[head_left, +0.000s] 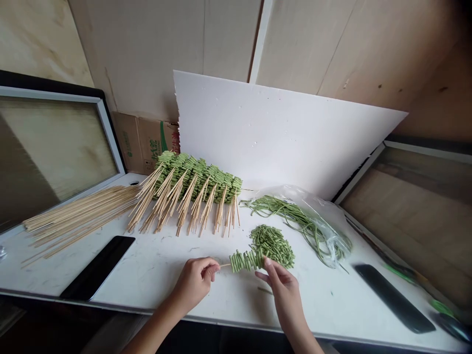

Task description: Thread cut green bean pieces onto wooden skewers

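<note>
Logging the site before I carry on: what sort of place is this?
Probably a small food-prep back room: a half-filled bean skewer, a stack of finished skewers, loose bamboo sticks and a bag of long beans on a white worktop.

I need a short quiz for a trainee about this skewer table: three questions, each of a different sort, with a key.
1. True or false: the left hand pinches the bare end of the skewer.
2. Where do the long beans lie? A) in a clear bag B) in a bowl C) on a plate
3. Fill in: the right hand touches the skewer's ____ end (bare or loaded).

Key: 1 true; 2 A; 3 loaded
</note>
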A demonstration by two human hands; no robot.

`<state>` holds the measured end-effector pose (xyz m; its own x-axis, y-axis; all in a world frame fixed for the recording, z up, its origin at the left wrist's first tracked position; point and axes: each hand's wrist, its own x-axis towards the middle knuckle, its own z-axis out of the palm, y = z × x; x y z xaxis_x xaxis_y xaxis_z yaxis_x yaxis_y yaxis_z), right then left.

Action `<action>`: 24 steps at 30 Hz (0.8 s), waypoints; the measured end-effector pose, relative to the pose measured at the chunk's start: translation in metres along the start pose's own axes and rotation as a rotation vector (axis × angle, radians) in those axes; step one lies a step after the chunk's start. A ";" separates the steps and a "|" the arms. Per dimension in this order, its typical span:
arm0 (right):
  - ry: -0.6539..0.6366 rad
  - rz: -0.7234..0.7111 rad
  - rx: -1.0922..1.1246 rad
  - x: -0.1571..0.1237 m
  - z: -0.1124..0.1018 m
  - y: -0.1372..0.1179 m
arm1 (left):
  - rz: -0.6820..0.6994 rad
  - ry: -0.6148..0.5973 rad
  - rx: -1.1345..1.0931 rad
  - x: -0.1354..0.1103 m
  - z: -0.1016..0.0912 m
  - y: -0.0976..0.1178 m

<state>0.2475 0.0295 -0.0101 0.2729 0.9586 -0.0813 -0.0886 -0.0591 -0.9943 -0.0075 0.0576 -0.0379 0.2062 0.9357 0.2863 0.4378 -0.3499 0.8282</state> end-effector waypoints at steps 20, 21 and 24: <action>-0.266 -0.440 -0.941 0.003 -0.040 -0.003 | -0.021 0.003 0.027 0.005 0.003 -0.013; -0.232 -0.421 -0.891 0.004 -0.041 -0.003 | -0.019 0.004 0.021 0.005 0.003 -0.012; -0.132 -0.294 -0.666 0.011 -0.042 -0.002 | -0.007 -0.004 0.001 0.005 0.003 -0.011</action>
<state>0.2915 0.0286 -0.0115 0.0746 0.9839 0.1623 0.5824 0.0891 -0.8080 -0.0085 0.0657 -0.0468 0.2067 0.9378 0.2789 0.4402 -0.3437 0.8295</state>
